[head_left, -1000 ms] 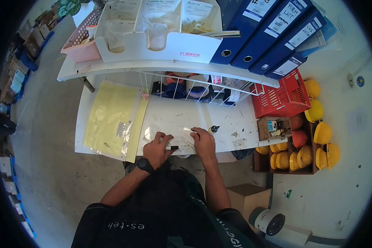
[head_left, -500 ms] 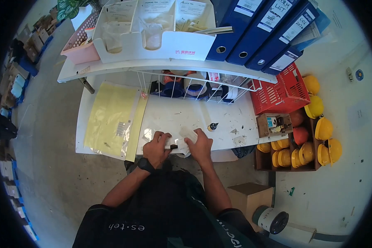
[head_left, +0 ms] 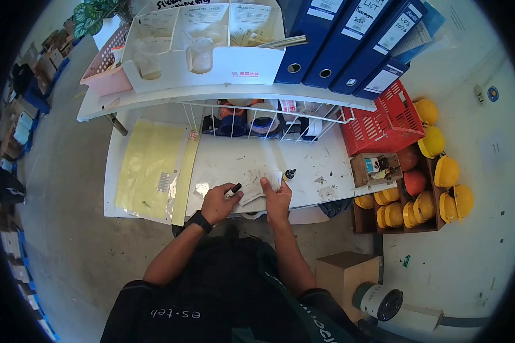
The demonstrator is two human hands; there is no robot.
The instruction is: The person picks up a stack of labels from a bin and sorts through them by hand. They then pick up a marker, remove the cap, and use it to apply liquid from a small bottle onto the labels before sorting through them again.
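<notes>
My left hand [head_left: 217,204], with a dark watch on its wrist, is closed around a marker pen [head_left: 233,191] whose black end points up and to the right. In my right hand [head_left: 278,202] are white paper slips [head_left: 253,188], pinched under the thumb and fanned out toward the left hand. Faint markings show on the slips, too small to read. Both hands are above the front edge of the white desk [head_left: 303,182]. Just beyond the right hand, a small dark bottle [head_left: 289,174] lies on the desktop.
A yellow plastic-covered sheet [head_left: 151,166] lies at the left. Behind are a white wire basket [head_left: 269,126] and a shelf [head_left: 229,91] bearing a tea organizer [head_left: 240,66] and blue binders [head_left: 326,51]. To the right are a red crate [head_left: 377,126] and yellow helmets [head_left: 435,143].
The marker's black end has swung upward in my left hand. The slips in my right hand have turned and spread flatter to view. The whole view has shifted slightly.
</notes>
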